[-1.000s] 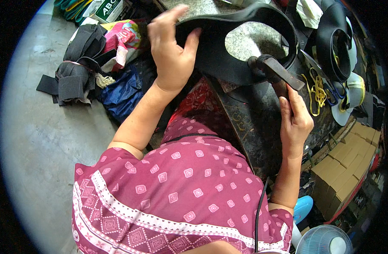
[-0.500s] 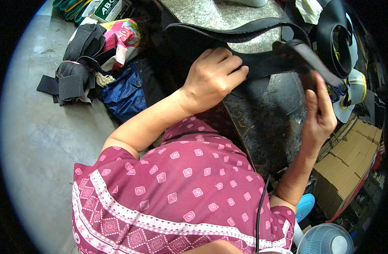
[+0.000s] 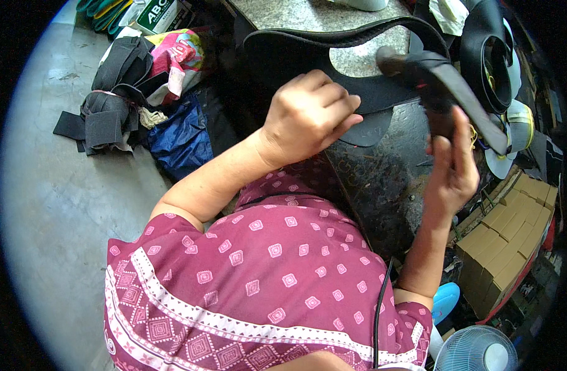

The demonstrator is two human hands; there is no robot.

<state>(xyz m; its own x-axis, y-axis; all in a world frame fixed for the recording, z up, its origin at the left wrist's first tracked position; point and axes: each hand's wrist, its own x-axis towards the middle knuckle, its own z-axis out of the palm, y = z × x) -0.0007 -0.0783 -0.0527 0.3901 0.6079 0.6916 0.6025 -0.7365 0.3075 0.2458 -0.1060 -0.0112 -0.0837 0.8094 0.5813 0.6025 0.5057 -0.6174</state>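
A long black band of soft sheet material (image 3: 382, 93) curves in a loop over the work table. My left hand (image 3: 311, 111) is closed at the near edge of the band, fingers curled and thumb pressed toward them; what lies between the fingertips is hidden. My right hand (image 3: 453, 167) grips the dark handle of what looks like a hammer (image 3: 466, 93). Its long head, blurred by motion, is raised above the band's right part, with a rounded end to the left and a flat end to the right. Under the band, a dark rounded flap (image 3: 370, 130) shows.
The table (image 3: 382, 179) has a dark, worn top with a speckled stone slab (image 3: 296, 15) at the back. Coiled black strips (image 3: 490, 62) stand at the right. Cardboard (image 3: 506, 235) and a fan (image 3: 478, 352) are lower right. Bundled black strips (image 3: 113, 117) lie left.
The hammer has swung, its rounded end moving left and up while my right hand shifted slightly left. The band's near part has sagged lower; my left hand has barely moved.
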